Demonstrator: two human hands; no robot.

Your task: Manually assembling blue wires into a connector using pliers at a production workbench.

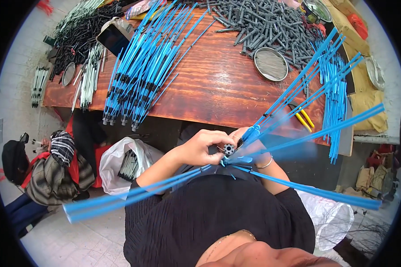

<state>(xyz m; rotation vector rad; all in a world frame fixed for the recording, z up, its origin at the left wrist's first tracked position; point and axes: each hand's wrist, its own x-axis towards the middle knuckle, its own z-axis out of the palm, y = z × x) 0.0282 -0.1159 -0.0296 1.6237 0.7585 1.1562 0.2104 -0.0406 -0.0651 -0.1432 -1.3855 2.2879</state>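
Note:
In front of my chest, my left hand (205,147) pinches a small round notched hub (229,149) between thumb and fingers. Long blue ribs (312,187), like those of an umbrella frame, fan out from the hub to both sides and up to the right; some are blurred by motion. Close against the hub, my right hand (239,133) is closed on the inner ends of the ribs, which partly hide its fingers. Thin wire shows by the hub. A bracelet (266,162) circles my right wrist.
On the wooden table (200,89) lie blue ribs (142,75), grey tube parts (272,26), a round dish of pins (271,64), yellow-handled pliers (305,118) and a phone (113,39). More blue ribs (335,102) hang over its right edge. White sacks (116,164) stand below; another person (58,164) sits left.

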